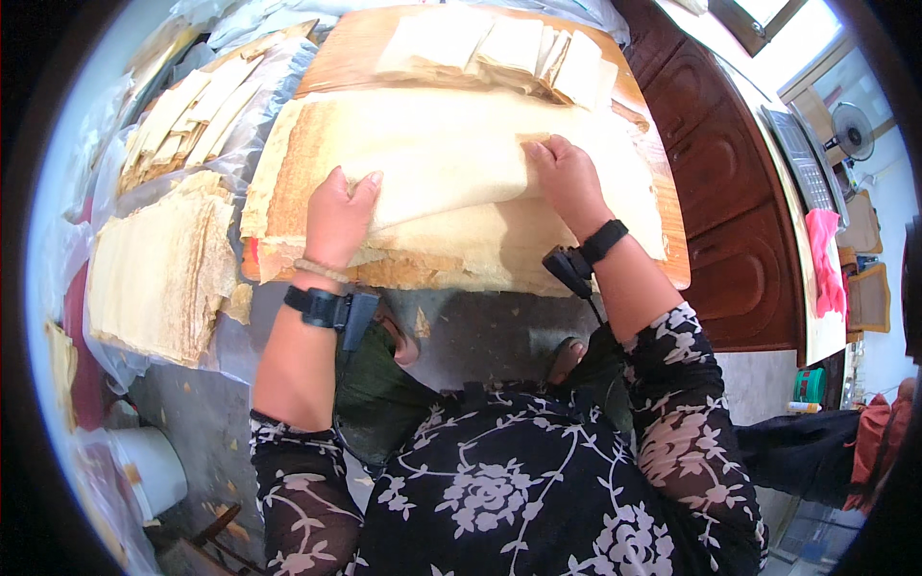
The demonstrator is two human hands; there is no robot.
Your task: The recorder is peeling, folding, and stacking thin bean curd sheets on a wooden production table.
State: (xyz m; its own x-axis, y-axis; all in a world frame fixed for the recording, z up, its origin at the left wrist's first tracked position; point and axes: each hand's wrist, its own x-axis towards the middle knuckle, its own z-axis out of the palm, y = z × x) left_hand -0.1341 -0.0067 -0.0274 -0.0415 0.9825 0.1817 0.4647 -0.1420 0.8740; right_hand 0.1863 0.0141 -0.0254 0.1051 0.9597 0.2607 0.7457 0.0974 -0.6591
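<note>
Gripping a thin pale sheet (447, 182) in left hand (341, 216) and right hand (569, 182), above ragged stack (427, 269) on worktop (344, 60); could tear under uneven pull, or drag the stack along if stuck, though hard to tell layer count in glare

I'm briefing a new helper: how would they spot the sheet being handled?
Find the wooden table before the person, then the broad stack nearest them on it. The pale sheet is on top, gripped by the left hand and right hand, unlike the sheets beneath.
</note>
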